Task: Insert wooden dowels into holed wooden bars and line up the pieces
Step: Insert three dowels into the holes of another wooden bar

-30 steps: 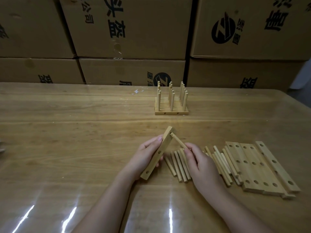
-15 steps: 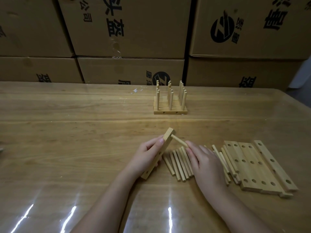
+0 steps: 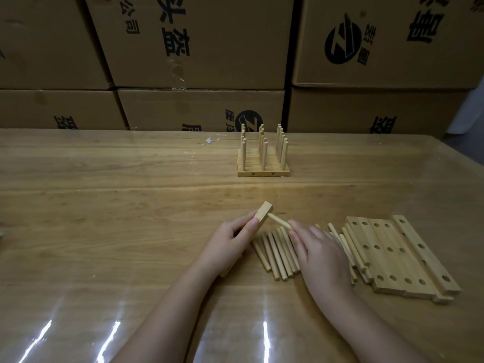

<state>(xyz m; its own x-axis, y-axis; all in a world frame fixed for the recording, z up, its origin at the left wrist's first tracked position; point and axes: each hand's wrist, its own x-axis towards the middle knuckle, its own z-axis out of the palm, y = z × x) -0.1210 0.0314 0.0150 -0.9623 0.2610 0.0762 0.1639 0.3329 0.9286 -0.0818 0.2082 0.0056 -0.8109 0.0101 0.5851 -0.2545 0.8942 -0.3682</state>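
My left hand grips a holed wooden bar, tilted with its far end raised off the table. A dowel sticks out of the bar's upper end toward the right. My right hand pinches that dowel's free end with its fingertips. Under and between my hands lies a row of loose dowels. To the right, several holed bars lie flat side by side, with more dowels at their left edge. Further back stand finished bars with upright dowels, lined up together.
The wooden table has a glossy cover with light glare near its front edge. Stacked cardboard boxes form a wall right behind the table's far edge. A small white scrap lies near the back.
The bar has tipped lower in my left hand. My right hand has slid along the dowel, which now sits deeper in the bar's upper hole.
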